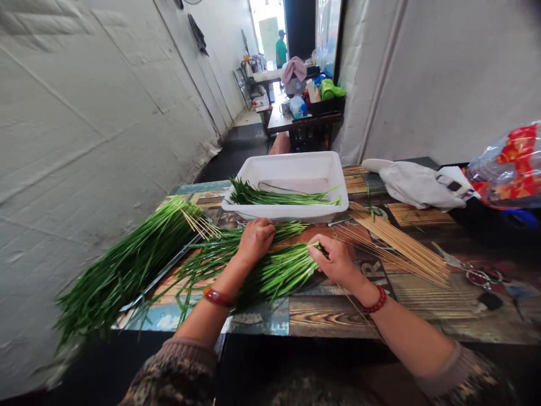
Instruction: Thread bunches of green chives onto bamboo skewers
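While the right hand (337, 260) is over the tabletop (329, 320), its grip pinches the pale ends of a fan of green stems (285, 272), which spreads from it toward nine o'clock across the middle of the boards. Between nine and ten o'clock from it, the left hand (257, 238) is over a looser row of leaves (213, 243), fingers curled in; I cannot tell whether that grip pinches anything.

With the two hands as the dial's centre, a white tub (285, 212) stands at twelve o'clock, more stems (287, 197) lying inside. A thick sheaf (131, 262) lies toward nine o'clock, with short sticks (200, 225) at its pale end and a long metal strip (158, 275) along its side. At three o'clock, wooden skewers (401, 248) lie slantwise in a loose band. Scissors (477, 273) and a key (480, 306) lie farther out, between three and four; a white cap (409, 181) sits at two.
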`<state>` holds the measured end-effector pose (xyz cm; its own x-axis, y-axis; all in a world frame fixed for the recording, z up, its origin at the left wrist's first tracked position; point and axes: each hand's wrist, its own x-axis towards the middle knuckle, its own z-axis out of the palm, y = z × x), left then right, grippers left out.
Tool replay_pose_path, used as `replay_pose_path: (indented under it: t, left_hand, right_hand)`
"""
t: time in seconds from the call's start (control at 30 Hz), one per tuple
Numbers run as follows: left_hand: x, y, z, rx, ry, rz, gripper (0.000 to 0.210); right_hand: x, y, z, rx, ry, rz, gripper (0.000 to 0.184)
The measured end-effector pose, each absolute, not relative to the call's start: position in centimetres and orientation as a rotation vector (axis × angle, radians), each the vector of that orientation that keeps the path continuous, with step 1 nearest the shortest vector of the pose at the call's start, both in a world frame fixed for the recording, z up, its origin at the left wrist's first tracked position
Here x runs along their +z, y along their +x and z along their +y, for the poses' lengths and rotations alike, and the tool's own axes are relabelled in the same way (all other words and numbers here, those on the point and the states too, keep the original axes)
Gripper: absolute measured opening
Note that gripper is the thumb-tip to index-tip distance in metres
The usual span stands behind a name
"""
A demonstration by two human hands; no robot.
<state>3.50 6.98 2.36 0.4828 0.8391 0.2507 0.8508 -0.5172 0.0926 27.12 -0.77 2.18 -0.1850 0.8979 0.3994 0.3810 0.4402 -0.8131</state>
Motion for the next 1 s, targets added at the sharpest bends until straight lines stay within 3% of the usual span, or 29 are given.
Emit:
replay_pose_path:
  t: [0.1, 0.2, 0.33, 0.47, 0.73, 1.0]
  left_hand:
    - [2.6, 3.8, 7.1, -0.582, -2.67, -1.595, 0.016]
    - [4.0, 4.0, 6.8, -0.976, -2.625, -1.784, 0.012]
    - [7.6, 5.6, 4.3, -1.309, -2.572, -1.775, 0.012]
    - [9.1, 8.4, 2.1, -1.306, -2.54, -1.594, 0.011]
    - [3.1, 10.0, 4.0, -1.386, -2.792, -1.839, 0.012]
    - [3.0, 9.8, 5.6, -1.431, -2.942, -1.702, 0.01]
  right_hand:
    - [1.0, 26.8, -0.2, 0.908, -1.18, -1.614, 0.018]
    - [-0.4, 26.4, 0.3, 1.11, -1.226, -1.405, 0.028]
    - [-0.9, 25.9, 0.2, 1.127, -1.169, -1.244, 0.033]
    - [-0.7, 25.8, 0.0, 1.096, -1.105, -1.244, 0.031]
    - [-0.9, 25.9, 0.5, 1.158, -1.127, -1.33, 0.034]
    - [-0.1, 26.2, 0.4, 1.041, -1.19, -1.381, 0.033]
